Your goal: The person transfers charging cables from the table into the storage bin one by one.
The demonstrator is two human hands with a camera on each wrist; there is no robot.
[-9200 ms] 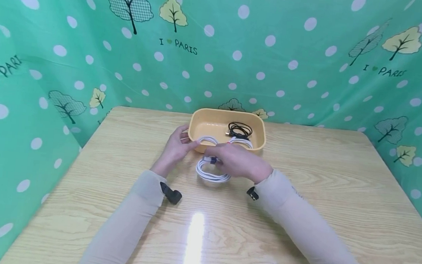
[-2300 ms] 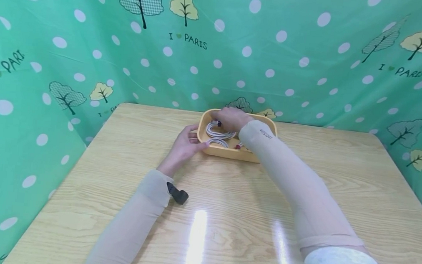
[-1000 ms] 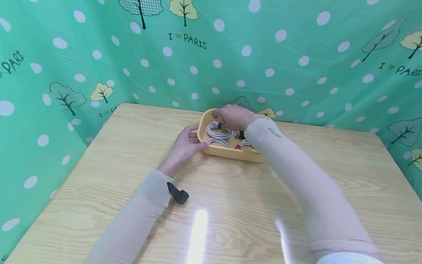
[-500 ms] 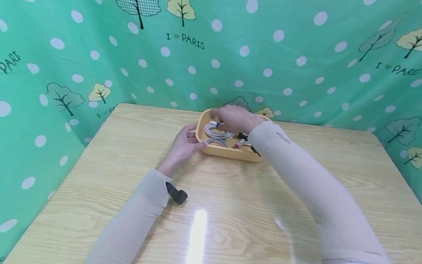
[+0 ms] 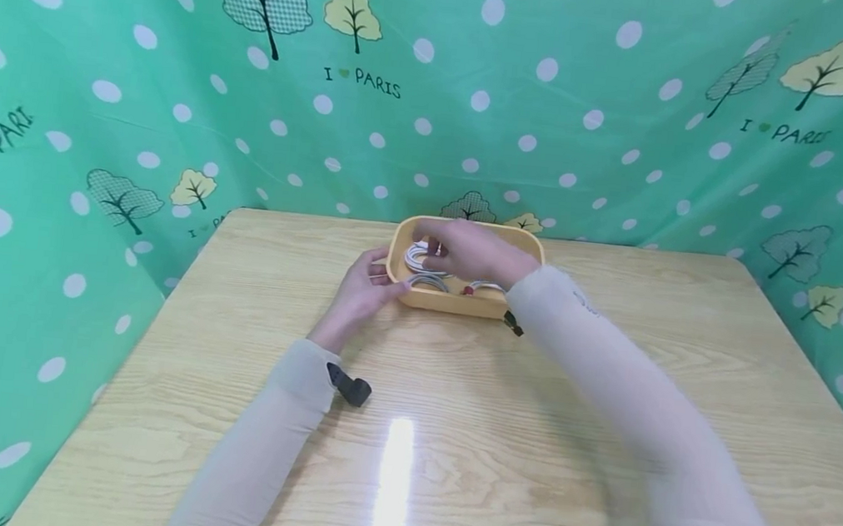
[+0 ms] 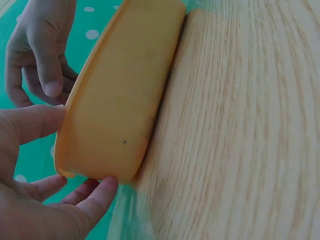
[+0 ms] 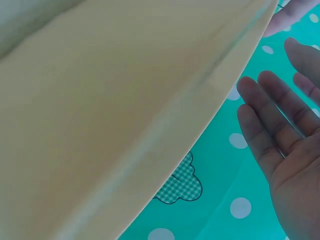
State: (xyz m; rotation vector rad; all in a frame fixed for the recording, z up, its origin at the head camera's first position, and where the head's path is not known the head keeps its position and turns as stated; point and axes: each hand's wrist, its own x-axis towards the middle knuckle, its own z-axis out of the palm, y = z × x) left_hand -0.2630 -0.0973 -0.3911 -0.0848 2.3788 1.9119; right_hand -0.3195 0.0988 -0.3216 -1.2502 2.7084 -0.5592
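An orange-yellow bin (image 5: pixel 456 303) stands at the far edge of the table. My left hand (image 5: pixel 360 291) grips its left end, thumb at the front rim and fingers against the end wall, as the left wrist view also shows. Above the bin is my right hand (image 5: pixel 471 249), holding nothing; in the right wrist view its fingers (image 7: pixel 272 112) are relaxed and apart. Inside the bin lie a coiled white cable (image 5: pixel 416 256) at the back left, a pale cable coil (image 5: pixel 429 281) at the front left and a white cable with a red tie (image 5: pixel 489 286) at the front right.
The wooden table (image 5: pixel 298 469) reaches toward me, with a bright light reflection near its middle. A green dotted curtain (image 5: pixel 431 155) hangs right behind the bin. Black wrist mounts (image 5: pixel 350 386) stick out from both sleeves.
The white cable coil held in front of the bin 9 seconds ago now lies inside it, released. My right hand has drawn up and back from it; the left keeps its hold.
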